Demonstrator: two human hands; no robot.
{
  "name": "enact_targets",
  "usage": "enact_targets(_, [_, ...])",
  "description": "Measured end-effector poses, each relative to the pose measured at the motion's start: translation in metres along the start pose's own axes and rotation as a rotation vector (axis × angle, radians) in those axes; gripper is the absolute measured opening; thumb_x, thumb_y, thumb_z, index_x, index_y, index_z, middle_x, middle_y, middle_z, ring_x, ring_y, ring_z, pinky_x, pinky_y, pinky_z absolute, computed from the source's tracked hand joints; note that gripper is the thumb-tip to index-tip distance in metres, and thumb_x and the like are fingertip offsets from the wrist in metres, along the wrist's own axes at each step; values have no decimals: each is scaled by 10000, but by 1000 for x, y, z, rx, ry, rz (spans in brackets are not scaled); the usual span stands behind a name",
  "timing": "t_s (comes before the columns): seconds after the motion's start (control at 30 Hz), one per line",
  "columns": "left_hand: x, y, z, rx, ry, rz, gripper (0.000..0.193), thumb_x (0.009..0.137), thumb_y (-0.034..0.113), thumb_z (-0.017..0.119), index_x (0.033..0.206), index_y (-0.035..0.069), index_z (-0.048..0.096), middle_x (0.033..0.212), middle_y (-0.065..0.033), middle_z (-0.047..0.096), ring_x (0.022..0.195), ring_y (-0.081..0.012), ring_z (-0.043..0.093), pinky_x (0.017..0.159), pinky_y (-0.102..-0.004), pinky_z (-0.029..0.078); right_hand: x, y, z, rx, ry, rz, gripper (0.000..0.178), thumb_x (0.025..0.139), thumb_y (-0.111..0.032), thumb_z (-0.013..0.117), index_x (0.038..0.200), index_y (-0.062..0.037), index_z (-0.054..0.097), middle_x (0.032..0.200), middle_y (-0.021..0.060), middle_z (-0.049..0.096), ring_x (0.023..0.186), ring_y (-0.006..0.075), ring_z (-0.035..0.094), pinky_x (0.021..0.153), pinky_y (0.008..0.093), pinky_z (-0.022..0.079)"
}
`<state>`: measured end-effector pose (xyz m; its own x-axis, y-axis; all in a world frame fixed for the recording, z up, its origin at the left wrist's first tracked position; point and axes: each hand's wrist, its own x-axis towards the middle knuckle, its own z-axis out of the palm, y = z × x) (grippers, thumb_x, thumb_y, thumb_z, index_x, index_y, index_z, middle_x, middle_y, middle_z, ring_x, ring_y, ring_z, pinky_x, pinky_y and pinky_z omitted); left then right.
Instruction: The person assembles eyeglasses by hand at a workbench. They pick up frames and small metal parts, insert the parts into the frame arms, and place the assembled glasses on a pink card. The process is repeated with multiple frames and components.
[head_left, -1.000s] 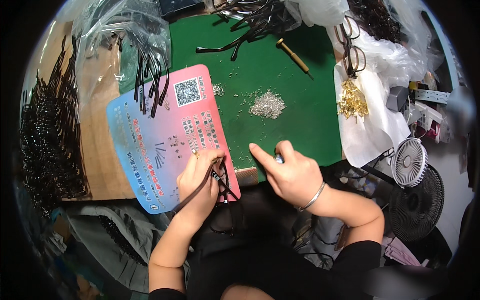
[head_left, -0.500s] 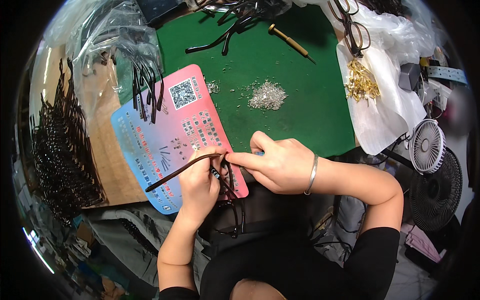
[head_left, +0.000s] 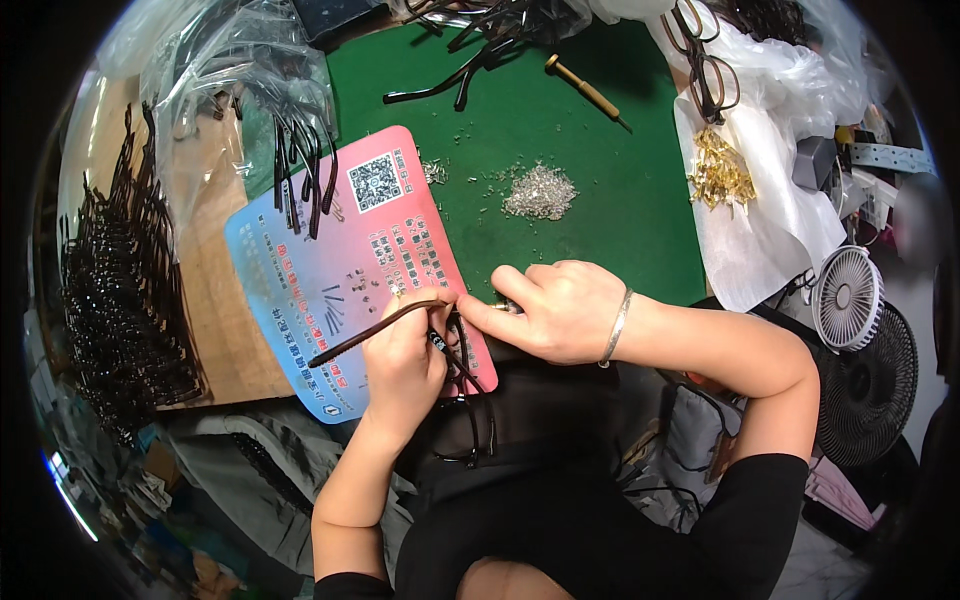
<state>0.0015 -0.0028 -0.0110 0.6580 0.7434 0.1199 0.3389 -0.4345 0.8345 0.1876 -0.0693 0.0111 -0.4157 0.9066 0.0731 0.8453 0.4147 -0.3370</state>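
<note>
My left hand (head_left: 403, 360) is closed around a pair of dark brown eyeglasses (head_left: 352, 340). One temple points out to the left, and the rims hang below the hand, over my lap. My right hand (head_left: 560, 318) is closed beside it, its index fingertip at the hinge end of that temple. From the curled right fingers pokes the end of a small metallic object (head_left: 508, 306); the rest is hidden in the hand. Beneath the hands lies a pink and blue printed mat (head_left: 330, 270) with a few tiny metal parts (head_left: 362, 278) on it.
On the green mat (head_left: 590, 220) are a heap of small silver screws (head_left: 541, 192) and a brass screwdriver (head_left: 590, 90). Gold-coloured parts (head_left: 724, 170) lie on white wrapping at right, near a small white fan (head_left: 848, 300). Dark temples (head_left: 130, 300) are stacked at far left.
The metallic end in my right hand has turned, showing differently between the fingers. Both hands stay at the hinge of the eyeglasses. The whole view has shifted slightly.
</note>
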Motion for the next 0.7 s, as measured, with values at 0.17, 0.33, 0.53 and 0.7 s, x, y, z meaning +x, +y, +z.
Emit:
enact_targets(0.17, [1, 2, 0, 25, 26, 14, 361, 666, -212, 432, 937, -10, 557, 659, -42, 504, 548, -127, 540, 527, -247, 469, 5, 3, -1, 17, -32, -21, 407, 721, -157, 553, 1121, -80, 537, 732, 51, 444, 467, 148, 505, 396, 283, 436])
enact_targets(0.33, [-1, -1, 2, 43, 30, 16, 339, 678, -204, 436, 935, -18, 553, 675, -51, 519, 544, -127, 549, 510, -251, 466, 7, 3, 0, 3, -13, -42, 373, 737, -162, 539, 1099, -74, 534, 741, 55, 444, 498, 152, 516, 415, 286, 447])
enact_targets(0.53, [-2, 1, 5, 107, 69, 66, 303, 701, -182, 439, 929, -28, 564, 710, -72, 552, 556, -129, 559, 539, -256, 471, 6, 3, -3, -17, -45, -35, 336, 760, -173, 532, 1081, -74, 539, 749, 58, 447, 527, 158, 529, 433, 279, 453])
enact_targets(0.7, [22, 3, -10, 25, 228, 27, 405, 660, -231, 420, 983, -26, 553, 743, -87, 533, 669, -164, 560, 579, -275, 468, -10, 2, -22, 167, -69, 181, 431, 767, -306, 640, 1103, -73, 502, 853, 123, 474, 564, 219, 593, 467, 316, 490])
